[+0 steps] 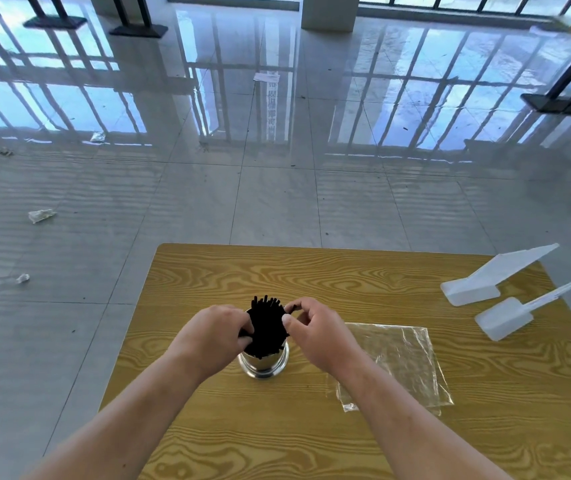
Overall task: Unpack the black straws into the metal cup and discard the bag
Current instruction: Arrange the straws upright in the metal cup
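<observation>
A bundle of black straws (267, 327) stands upright in a shiny metal cup (264, 364) near the middle of the wooden table (312, 271). My left hand (216, 332) wraps its fingers around the left side of the straws at the cup's rim. On the other side, my right hand (318, 332) pinches the straws between thumb and forefinger. A flat, empty clear plastic bag (395, 365) lies on the table just right of the cup, untouched by either hand.
Two white plastic pieces (478, 285) (506, 318) rest at the table's far right edge. Scraps of crumpled plastic (41, 215) lie on the glossy tiled floor to the left. Dark stand bases (554, 105) sit far off.
</observation>
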The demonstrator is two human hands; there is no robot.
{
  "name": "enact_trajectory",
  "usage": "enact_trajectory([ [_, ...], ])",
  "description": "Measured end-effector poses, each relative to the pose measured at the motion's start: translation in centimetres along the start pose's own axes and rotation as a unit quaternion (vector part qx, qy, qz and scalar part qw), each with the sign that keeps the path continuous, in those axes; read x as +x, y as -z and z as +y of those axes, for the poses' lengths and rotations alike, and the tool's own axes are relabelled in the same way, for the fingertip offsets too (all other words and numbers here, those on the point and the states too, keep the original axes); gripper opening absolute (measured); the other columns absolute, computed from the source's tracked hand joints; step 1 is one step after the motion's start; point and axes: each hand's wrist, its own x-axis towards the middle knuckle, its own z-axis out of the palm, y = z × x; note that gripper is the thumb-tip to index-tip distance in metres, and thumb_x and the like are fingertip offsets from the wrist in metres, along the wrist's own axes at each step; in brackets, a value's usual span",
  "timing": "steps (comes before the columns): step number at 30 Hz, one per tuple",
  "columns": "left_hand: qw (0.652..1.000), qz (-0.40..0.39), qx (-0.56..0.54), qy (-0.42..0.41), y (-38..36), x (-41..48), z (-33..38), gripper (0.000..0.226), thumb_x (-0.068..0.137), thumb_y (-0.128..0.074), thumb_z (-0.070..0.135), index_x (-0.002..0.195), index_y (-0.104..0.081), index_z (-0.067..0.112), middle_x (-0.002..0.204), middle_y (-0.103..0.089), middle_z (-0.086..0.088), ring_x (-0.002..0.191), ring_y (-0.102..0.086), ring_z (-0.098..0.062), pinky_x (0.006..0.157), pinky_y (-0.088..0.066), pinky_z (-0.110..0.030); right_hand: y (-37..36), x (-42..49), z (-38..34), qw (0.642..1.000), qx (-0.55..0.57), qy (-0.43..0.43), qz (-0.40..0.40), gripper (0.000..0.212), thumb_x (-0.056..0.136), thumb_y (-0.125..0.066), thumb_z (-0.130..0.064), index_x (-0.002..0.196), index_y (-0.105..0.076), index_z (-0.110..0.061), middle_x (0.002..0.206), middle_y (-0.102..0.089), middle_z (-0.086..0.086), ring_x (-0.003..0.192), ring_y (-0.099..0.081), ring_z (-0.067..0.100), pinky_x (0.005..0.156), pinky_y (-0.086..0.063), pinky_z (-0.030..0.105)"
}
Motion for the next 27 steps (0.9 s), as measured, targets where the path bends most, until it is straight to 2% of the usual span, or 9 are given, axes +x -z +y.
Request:
enact_trajectory([
  [6,0.999,-0.014,-0.005,0.037,7.1,1.1,0.9,0.011,0.083,-0.082,0.034,0.077,-0.074,0.038,0.077,-0.069,0.023,0.075,-0.064,0.004,0.065,-0.049,-0.020,0.7,0.5,-0.4,0.993,0.019,0.032,0.108,0.010,0.101,-0.063,-0.036,0.110,-0.063,-0.038,0.071,-0.059,-0.010,0.060,-0.053,0.000,0.058,-0.047,0.021],
  [11,0.999,0.010,-0.019,0.049,14.7,0.8,0.9,0.014,0.077,-0.088,0.031,0.071,-0.077,0.038,0.066,-0.071,0.025,0.064,-0.066,0.005,0.060,-0.046,-0.024,1.1,0.9,-0.7,0.991,0.057,0.033,0.116,0.006,0.100,-0.062,-0.031,0.102,-0.067,-0.034,0.070,-0.058,-0.010,0.058,-0.048,0.003,0.058,-0.049,0.028],
  [15,0.984,0.115,-0.131,0.037,17.4,0.5,-0.1,0.013,0.075,-0.091,0.025,0.076,-0.080,0.033,0.064,-0.075,0.016,0.058,-0.069,0.001,0.063,-0.049,-0.023,1.3,0.8,-1.2,0.987,0.119,0.007,0.109,0.017,0.096,-0.058,-0.019,0.096,-0.072,-0.029,0.062,-0.059,-0.011,0.050,-0.042,0.007,0.045,-0.038,0.028],
  [18,0.907,0.180,-0.378,0.045,15.6,1.2,-0.1,0.014,0.078,-0.087,0.007,0.079,-0.082,0.020,0.070,-0.078,-0.001,0.063,-0.074,-0.009,0.064,-0.059,-0.021,1.8,1.0,-2.2,0.985,0.158,-0.012,0.068,0.026,0.087,-0.056,-0.013,0.101,-0.075,-0.025,0.064,-0.065,-0.005,0.047,-0.041,0.007,0.042,-0.034,0.023],
  [20,0.846,0.133,-0.510,0.078,13.2,1.7,-0.1,0.012,0.079,-0.082,0.003,0.076,-0.082,0.014,0.073,-0.078,-0.006,0.066,-0.073,-0.012,0.065,-0.061,-0.019,2.2,1.0,-3.3,0.972,0.231,-0.020,-0.033,0.032,0.087,-0.061,-0.017,0.117,-0.070,-0.023,0.074,-0.072,-0.001,0.053,-0.050,0.010,0.046,-0.041,0.024],
  [22,0.809,0.068,-0.572,0.115,10.4,1.9,-0.6,0.006,0.072,-0.082,0.009,0.077,-0.084,0.011,0.078,-0.077,-0.009,0.069,-0.073,-0.014,0.066,-0.062,-0.022,2.6,1.2,-4.5,0.930,0.349,-0.025,-0.113,0.037,0.092,-0.070,-0.025,0.126,-0.062,-0.015,0.081,-0.073,0.004,0.059,-0.057,0.015,0.050,-0.046,0.027],
  [24,0.786,0.013,-0.602,0.143,7.6,1.9,-1.2,0.017,0.068,-0.083,0.011,0.085,-0.084,0.008,0.084,-0.077,-0.011,0.074,-0.074,-0.017,0.069,-0.062,-0.024,3.0,1.4,-5.8,0.887,0.448,-0.041,-0.108,0.041,0.095,-0.072,-0.035,0.128,-0.066,-0.013,0.082,-0.072,0.008,0.059,-0.059,0.019,0.050,-0.046,0.029],
  [25,0.772,-0.008,-0.616,0.156,6.2,1.8,-1.4,0.019,0.069,-0.083,0.010,0.088,-0.083,0.006,0.085,-0.077,-0.011,0.077,-0.075,-0.018,0.071,-0.062,-0.025,3.3,1.5,-6.2,0.889,0.450,-0.042,-0.081,0.034,0.098,-0.071,-0.037,0.123,-0.072,-0.014,0.080,-0.071,0.009,0.058,-0.058,0.019,0.050,-0.046,0.030],
  [27,0.760,-0.037,-0.627,0.165,3.8,1.5,-1.6,0.020,0.071,-0.084,0.010,0.090,-0.082,0.005,0.085,-0.078,-0.011,0.079,-0.075,-0.019,0.074,-0.063,-0.027,3.7,1.7,-6.5,0.941,0.338,-0.016,-0.008,0.032,0.107,-0.061,-0.037,0.100,-0.082,-0.013,0.073,-0.071,0.009,0.057,-0.059,0.019,0.050,-0.047,0.030],
])
